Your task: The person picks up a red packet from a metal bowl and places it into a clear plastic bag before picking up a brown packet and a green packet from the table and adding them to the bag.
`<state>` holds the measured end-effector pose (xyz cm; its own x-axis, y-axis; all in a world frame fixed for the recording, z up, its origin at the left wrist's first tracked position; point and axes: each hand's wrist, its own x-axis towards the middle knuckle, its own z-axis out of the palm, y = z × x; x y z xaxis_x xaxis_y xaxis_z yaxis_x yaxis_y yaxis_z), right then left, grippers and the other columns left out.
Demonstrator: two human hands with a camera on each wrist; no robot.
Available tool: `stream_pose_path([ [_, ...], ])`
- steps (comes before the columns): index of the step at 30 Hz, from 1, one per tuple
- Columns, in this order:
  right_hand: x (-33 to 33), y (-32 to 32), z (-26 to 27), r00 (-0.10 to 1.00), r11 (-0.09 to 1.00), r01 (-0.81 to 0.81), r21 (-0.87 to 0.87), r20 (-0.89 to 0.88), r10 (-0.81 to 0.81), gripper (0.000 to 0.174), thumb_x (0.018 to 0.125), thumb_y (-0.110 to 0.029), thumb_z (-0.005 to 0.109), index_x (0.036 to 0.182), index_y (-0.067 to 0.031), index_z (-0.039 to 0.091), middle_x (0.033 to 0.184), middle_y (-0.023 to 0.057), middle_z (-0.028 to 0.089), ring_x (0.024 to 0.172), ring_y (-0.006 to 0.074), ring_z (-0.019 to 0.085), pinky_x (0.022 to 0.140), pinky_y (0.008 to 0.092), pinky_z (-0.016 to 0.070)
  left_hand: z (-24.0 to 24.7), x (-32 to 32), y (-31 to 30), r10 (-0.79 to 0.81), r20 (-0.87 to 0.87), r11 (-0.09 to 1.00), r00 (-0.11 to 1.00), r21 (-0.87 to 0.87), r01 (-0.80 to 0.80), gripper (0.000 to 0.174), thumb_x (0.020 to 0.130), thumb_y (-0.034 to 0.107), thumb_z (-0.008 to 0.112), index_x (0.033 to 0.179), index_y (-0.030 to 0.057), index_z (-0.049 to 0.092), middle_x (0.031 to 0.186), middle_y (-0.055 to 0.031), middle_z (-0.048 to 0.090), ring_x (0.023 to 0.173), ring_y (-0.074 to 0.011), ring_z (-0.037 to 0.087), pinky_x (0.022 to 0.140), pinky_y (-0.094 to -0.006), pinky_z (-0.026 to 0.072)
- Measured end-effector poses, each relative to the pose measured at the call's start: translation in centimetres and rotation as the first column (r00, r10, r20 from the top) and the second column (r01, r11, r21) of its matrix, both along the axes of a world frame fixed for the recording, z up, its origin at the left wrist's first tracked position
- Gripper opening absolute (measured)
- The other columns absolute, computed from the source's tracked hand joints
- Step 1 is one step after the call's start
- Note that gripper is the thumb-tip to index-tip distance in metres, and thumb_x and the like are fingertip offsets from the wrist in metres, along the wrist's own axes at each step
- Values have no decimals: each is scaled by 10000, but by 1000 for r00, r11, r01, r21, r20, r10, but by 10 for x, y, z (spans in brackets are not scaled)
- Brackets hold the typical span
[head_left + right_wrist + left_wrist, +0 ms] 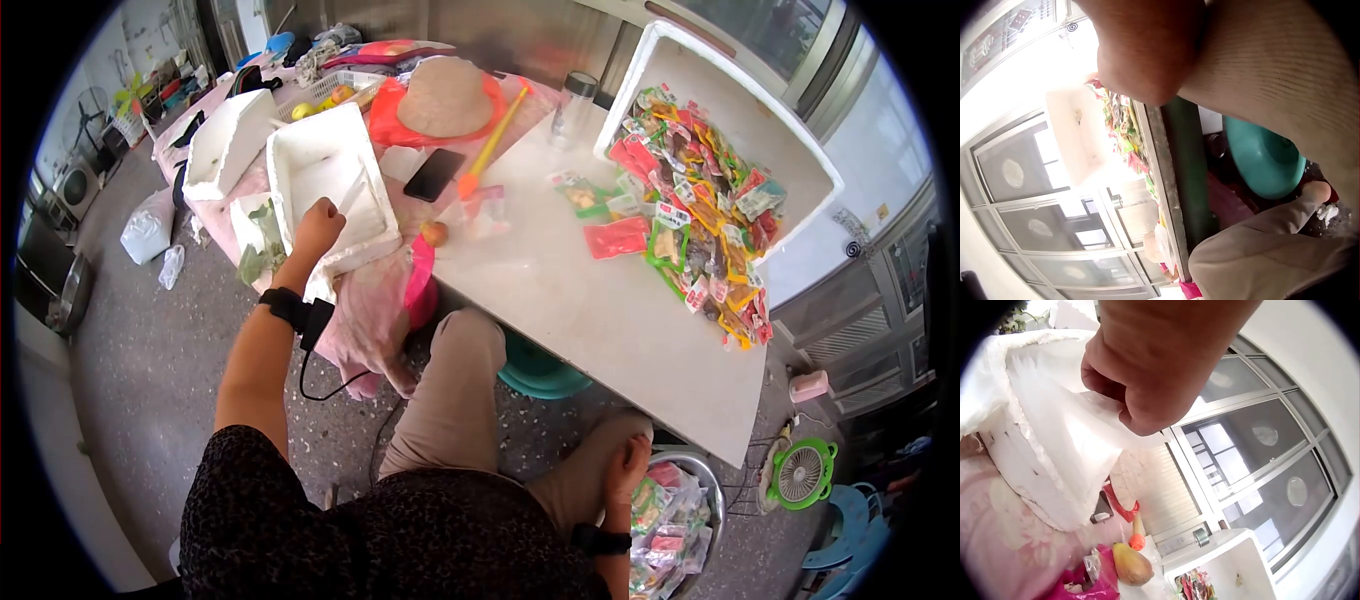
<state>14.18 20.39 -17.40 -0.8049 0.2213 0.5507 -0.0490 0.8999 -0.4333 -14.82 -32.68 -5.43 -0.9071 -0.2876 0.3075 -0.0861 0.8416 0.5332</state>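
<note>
My left hand (pixel 320 228) is over a white foam box (pixel 372 252) on the pink-covered table. Its curled fingers grip a translucent plastic bag (pixel 1082 434), which spreads from the fingertips down over the box in the left wrist view. A pear-like fruit (pixel 1133 565) lies near the box, by a pink bag (pixel 1094 584). My right hand (pixel 628 468) rests on the right thigh, fingers loosely curled and holding nothing. Beside it on the floor stands a metal basin (pixel 716 500) full of small packets (pixel 660 530).
A large foam box (pixel 800 125) lies tipped on the white table (pixel 560 290), packaged snacks (pixel 700 220) spilling out. A phone (pixel 435 175), a yellow stick (pixel 497 140) and a straw hat (pixel 445 95) lie behind. Underneath is a green tub (pixel 545 375); a green fan (pixel 803 473) stands right.
</note>
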Motion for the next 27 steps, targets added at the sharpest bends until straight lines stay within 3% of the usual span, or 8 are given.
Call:
stream_pose_path([
  [3,1,-1,0,1000,999,20,-32,-4,-20,186,643,16,493,827,-5,479,917,178,501,913,357,466,815,418,368,0,5,13,-30,-17,999,999,32,30,128,643,124,503,705,16,474,684,-183,531,661,-343,513,601,-400,403],
  [6,3,1,2,1000,1000,-1,-10,10,1,187,646,19,492,831,-6,479,919,172,503,917,355,465,818,415,366,-14,2,10,59,-70,992,996,-105,-67,111,644,93,499,694,2,459,660,-185,512,653,-329,513,595,-373,404],
  [9,4,4,3,1000,1000,-18,6,16,18,187,650,21,490,834,-6,477,920,169,503,919,357,464,821,416,364,-22,0,3,46,-4,988,999,-149,-46,154,669,137,521,758,17,485,743,-164,542,666,-322,518,597,-387,407],
  [13,4,2,3,1000,999,-20,49,-11,21,185,652,24,487,835,-6,476,918,174,502,915,360,464,823,420,362,-16,6,7,-23,-103,991,994,128,36,210,713,204,559,791,15,512,687,-103,539,611,-228,511,571,-338,404],
  [18,0,1,7,999,999,-27,-46,35,28,173,666,18,489,838,0,478,918,183,503,908,360,468,818,411,371,-6,-9,1,18,-226,885,974,457,90,226,753,239,561,770,19,518,577,-20,473,539,-97,424,514,-256,364],
  [22,-7,0,36,999,996,28,-87,-18,-30,187,691,8,499,877,9,483,896,189,509,876,345,487,788,392,390,48,14,69,-113,-318,764,941,578,287,146,802,159,506,729,33,503,565,43,420,506,-26,346,459,-187,301],
  [25,-30,-5,51,995,956,-22,-292,-95,-6,188,731,-23,516,914,7,487,882,150,528,835,258,521,743,332,412,46,32,137,-390,-362,636,847,559,532,107,790,113,522,722,39,484,565,60,396,514,-22,337,460,-183,298],
  [27,-47,-25,81,996,704,10,-710,68,54,196,765,-66,525,943,5,483,883,98,536,827,156,515,717,265,410,28,50,188,-542,-324,617,775,473,629,127,760,103,551,701,38,459,549,46,374,509,-38,332,450,-201,296],
])
